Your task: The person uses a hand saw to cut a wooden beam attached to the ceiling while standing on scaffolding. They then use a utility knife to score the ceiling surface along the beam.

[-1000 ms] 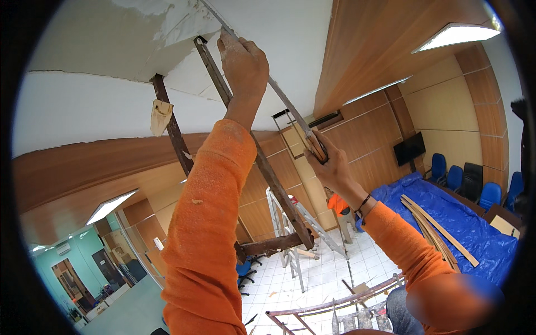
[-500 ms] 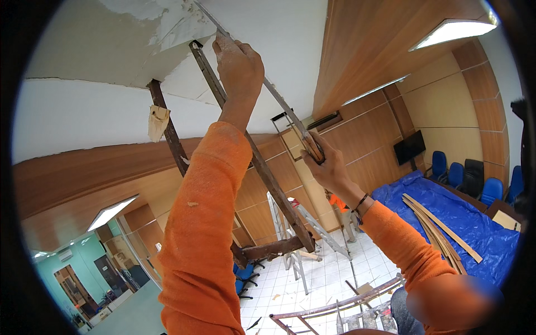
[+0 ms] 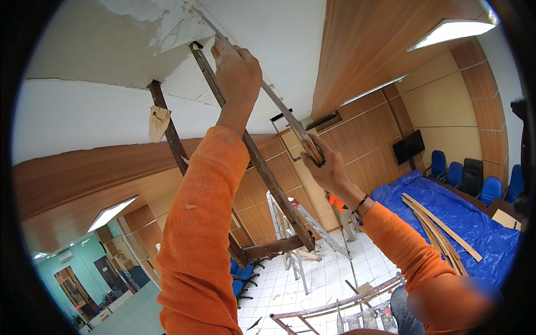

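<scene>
A long hand saw, its narrow grey blade seen nearly edge-on, slants up to the ceiling. My right hand is wrapped round its wooden handle. Higher up, my left hand is closed round the blade near the far end. The blade's tip lies at a rough, patched strip of white ceiling with peeling filler. Just behind my left wrist hangs a dark metal frame, its bars running down from the ceiling. Whether the tip presses on the surface I cannot tell.
A torn piece of board hangs on the left bar. Below stand a stepladder, a person in orange and a rusty scaffold rail. Wood strips lie on a blue tarp at right, by several chairs.
Both hands and the saw have shifted slightly; the blade's tip sits a little lower and further left on the ceiling. The grip of each hand is the same.
</scene>
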The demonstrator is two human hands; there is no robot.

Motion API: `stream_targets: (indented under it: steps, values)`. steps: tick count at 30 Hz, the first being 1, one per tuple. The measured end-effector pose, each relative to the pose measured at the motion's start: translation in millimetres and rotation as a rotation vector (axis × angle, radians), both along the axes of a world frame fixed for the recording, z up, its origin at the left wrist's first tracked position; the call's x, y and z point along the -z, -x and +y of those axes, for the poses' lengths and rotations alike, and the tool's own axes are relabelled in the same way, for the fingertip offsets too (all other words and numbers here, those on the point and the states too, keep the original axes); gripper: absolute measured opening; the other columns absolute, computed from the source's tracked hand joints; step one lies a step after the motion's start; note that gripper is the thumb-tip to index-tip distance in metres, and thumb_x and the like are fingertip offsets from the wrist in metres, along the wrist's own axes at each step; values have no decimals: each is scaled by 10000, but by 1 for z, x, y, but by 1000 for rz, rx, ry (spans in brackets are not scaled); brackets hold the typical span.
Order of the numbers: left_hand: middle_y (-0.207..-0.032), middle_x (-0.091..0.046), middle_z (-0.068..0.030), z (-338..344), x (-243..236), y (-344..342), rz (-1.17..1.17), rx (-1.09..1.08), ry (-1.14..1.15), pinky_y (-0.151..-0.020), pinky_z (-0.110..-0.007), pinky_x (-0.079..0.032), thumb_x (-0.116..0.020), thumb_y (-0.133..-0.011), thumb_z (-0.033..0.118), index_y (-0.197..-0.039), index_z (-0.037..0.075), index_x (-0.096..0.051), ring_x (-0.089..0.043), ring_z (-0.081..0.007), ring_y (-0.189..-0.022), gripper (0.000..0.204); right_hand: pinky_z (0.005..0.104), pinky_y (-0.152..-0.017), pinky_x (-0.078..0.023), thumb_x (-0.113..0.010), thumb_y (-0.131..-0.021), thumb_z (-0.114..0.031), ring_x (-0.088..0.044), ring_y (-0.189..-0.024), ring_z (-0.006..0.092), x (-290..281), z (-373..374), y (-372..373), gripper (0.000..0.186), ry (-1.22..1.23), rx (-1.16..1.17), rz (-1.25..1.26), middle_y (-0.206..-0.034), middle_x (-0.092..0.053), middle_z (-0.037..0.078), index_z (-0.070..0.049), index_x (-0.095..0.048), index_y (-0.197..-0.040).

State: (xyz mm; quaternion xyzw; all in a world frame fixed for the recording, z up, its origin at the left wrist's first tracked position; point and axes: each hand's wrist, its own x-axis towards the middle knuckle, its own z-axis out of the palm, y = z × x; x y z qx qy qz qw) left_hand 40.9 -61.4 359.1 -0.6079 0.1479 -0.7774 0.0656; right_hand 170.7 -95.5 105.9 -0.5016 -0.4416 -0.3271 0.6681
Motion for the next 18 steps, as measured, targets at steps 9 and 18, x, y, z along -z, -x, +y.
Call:
stream_targets:
  steps: [9, 18]
  values:
    - [-1285, -519, -367, 15, 1, 4, -18, -52, 15, -987, -539, -488, -507, -1002, 84, -1350, -171, -400, -598, -514, -1129, 444, 387, -615, -526, -723, -955, -266, -679, -616, 266, 2, 1, 1, 579, -14, -36, -46, -758, -685, 194, -25, -546, -1451]
    - [-1236, -582, -397, 37, -9, -3, -187, -35, -66, -1027, -543, -437, -511, -1000, 115, -1278, -171, -481, -573, -536, -1162, 400, 383, -641, -520, -729, -954, -291, -665, -658, 234, 2, 2, 4, 588, 14, 27, -62, -802, -679, 178, -31, -552, -1450]
